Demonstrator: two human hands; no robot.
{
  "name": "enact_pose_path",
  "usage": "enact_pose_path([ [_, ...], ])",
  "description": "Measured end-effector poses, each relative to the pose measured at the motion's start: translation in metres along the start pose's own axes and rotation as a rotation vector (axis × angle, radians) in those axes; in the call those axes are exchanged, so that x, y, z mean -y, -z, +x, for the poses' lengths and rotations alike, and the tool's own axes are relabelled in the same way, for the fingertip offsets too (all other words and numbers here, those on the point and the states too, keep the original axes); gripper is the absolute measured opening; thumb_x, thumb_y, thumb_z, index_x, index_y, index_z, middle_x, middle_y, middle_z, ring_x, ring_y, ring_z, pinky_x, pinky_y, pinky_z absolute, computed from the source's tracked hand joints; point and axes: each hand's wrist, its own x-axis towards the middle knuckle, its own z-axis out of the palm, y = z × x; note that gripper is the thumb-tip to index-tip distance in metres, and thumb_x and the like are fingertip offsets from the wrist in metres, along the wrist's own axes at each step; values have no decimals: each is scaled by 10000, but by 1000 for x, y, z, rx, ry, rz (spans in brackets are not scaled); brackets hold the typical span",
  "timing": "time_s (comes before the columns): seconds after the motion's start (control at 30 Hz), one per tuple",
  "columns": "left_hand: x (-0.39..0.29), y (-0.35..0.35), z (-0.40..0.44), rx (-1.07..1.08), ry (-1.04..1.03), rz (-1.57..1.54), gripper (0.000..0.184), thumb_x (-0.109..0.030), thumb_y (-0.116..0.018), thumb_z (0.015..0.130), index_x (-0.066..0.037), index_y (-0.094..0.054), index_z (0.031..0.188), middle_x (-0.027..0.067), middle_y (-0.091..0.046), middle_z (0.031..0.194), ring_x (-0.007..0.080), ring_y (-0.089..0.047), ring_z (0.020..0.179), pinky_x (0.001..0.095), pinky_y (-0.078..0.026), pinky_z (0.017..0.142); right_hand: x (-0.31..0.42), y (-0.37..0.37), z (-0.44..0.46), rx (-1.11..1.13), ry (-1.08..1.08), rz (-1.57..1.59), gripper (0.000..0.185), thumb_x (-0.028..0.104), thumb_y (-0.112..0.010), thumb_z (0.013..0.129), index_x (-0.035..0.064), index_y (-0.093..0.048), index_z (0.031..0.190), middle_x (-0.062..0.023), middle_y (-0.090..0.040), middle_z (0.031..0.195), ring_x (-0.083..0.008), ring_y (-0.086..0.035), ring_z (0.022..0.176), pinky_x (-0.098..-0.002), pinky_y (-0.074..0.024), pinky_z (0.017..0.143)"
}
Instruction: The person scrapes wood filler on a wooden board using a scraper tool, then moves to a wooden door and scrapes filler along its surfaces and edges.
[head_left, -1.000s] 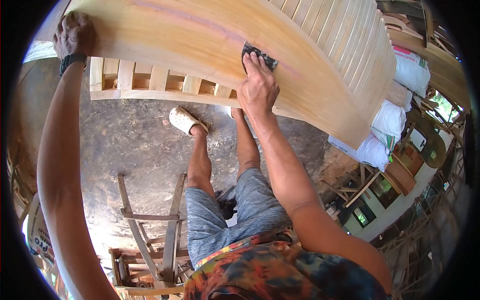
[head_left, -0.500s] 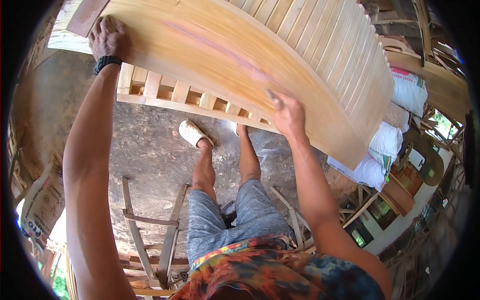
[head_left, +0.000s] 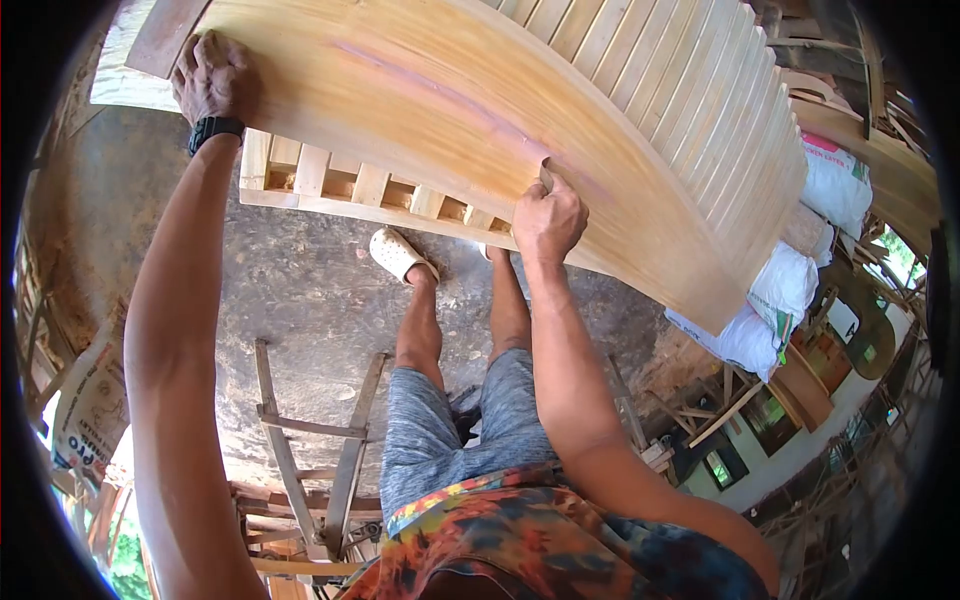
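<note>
A broad, curved wooden panel (head_left: 420, 60) slants across the top of the view, with a pinkish streak along its face. On its left end rests my left hand (head_left: 215, 80), fingers bent and pressed down beside a brown wood strip (head_left: 165, 38). My right hand (head_left: 550, 222) is closed around a small, thin piece (head_left: 545, 176) with a dark, curled edge; its exact kind is unclear. That piece touches the panel close to the lower end of the streak. Most of it is hidden by my fingers.
Narrow slats (head_left: 660, 80) adjoin the panel's upper side, and a slotted wooden rail (head_left: 370, 190) runs beneath it. White sacks (head_left: 780, 285) lie at the right. A wooden frame (head_left: 315, 430) stands left of my legs on the concrete floor (head_left: 300, 290).
My right hand has moved a little left across the panel, with the thin piece now showing more clearly above the fingers. The left hand stays in place on the panel.
</note>
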Motion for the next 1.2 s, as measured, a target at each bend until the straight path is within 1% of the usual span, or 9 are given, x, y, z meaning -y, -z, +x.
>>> enact_pose_path([
  [0.37, -2, 2, -1, 8, -9, -91, 546, -427, -458, 969, -89, -528, 1392, 147, -448, 1504, 356, -352, 1417, 475, -232, 1190, 29, 1, 9, 106, -42, 72, 292, 110, -579, 845, 12, -750, 1060, -243, -724, 937, -431, -693, 899, -493, -531, 861],
  [0.6, -12, 16, -3, 48, 35, -97, 511, -359, -540, 924, -92, -516, 1359, 190, -512, 1425, 370, -447, 1333, 477, -326, 1140, 36, -9, 11, 104, 119, 92, 263, 114, -574, 854, 13, -742, 1030, -255, -711, 921, -432, -687, 871, -489, -532, 828],
  [0.63, 20, -24, -8, 192, 0, 1, 528, -330, -549, 902, -104, -494, 1376, 195, -524, 1400, 395, -462, 1303, 483, -324, 1140, 40, -12, 10, 82, 161, 136, 251, 124, -574, 872, 14, -739, 1025, -258, -708, 920, -432, -685, 861, -484, -534, 806],
  [0.7, 15, -19, -13, 119, 51, -210, 588, -286, -567, 864, -134, -458, 1422, 205, -462, 1447, 413, -404, 1349, 521, -276, 1171, 50, -18, 5, 11, 254, 302, 257, 191, -554, 947, 22, -738, 1008, -252, -709, 901, -420, -680, 815, -460, -526, 736],
  [0.77, -9, 18, -6, 196, 149, -212, 641, -299, -606, 853, -132, -436, 1448, 172, -392, 1509, 397, -338, 1407, 505, -232, 1211, 69, -6, 6, 213, 131, 130, 256, 131, -560, 890, 2, -737, 1023, -248, -717, 916, -425, -689, 850, -473, -531, 758],
  [0.8, -20, 32, -3, 217, 198, -194, 620, -306, -601, 866, -115, -450, 1437, 169, -374, 1521, 391, -339, 1405, 505, -249, 1202, 59, -22, 7, 98, 263, 52, 256, 113, -559, 858, -20, -737, 985, -254, -716, 903, -442, -689, 841, -497, -529, 757],
  [1.0, -25, 39, -1, 110, 166, -210, 572, -305, -587, 861, -52, -520, 1369, 180, -417, 1487, 382, -351, 1395, 513, -246, 1191, 121, -1, 0, 285, 236, 200, 224, 114, -590, 863, -53, -716, 941, -264, -702, 824, -434, -685, 769, -492, -522, 706],
  [1.13, -24, 38, 0, 136, 187, -218, 570, -312, -581, 865, -52, -525, 1370, 184, -408, 1503, 381, -330, 1416, 516, -228, 1202, 155, 43, 19, 512, 221, 490, 236, 83, -608, 886, -50, -703, 1057, -190, -735, 941, -333, -715, 880, -423, -536, 777],
  [1.2, -23, 37, -1, 196, 186, -155, 598, -315, -585, 867, -75, -487, 1406, 179, -396, 1515, 380, -320, 1422, 507, -233, 1201, 163, 49, 28, 683, -223, 1266, 354, 50, -590, 888, -16, -641, 1232, -131, -718, 1102, -292, -699, 993, -402, -543, 887],
])
